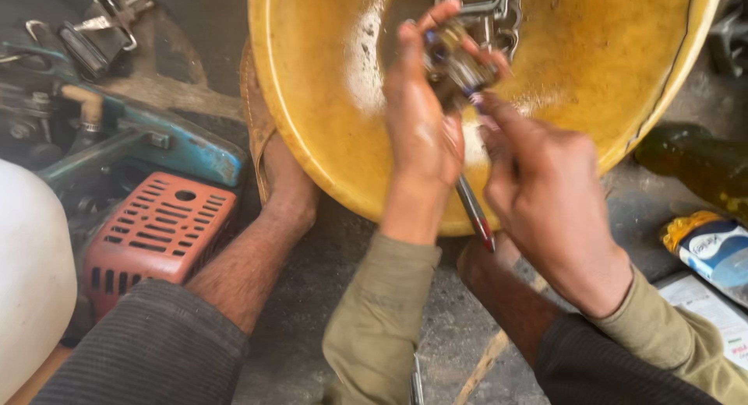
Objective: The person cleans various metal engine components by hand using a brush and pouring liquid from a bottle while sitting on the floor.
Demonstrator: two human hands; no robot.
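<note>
**Yellow basin, greasy part, two hands at work**

Over a yellow basin (592, 54), the left hand (421, 132) is clamped on a small metal engine part (458, 62); the right hand (545, 191) grips a red-tipped screwdriver (474, 210) against it. An orange engine cover (160, 230) sits nearby.

Both hands (425, 132) (545, 187) raised, fingers seemingly clenched.

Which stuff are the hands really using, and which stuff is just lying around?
In use:
- left hand gripping a small metal part
- right hand working a red-tipped tool into it
- yellow basin under both hands

Lying about:
- orange engine cover
- blue machine frame
- white tank
- blue-and-white packet
- green bottle
</note>
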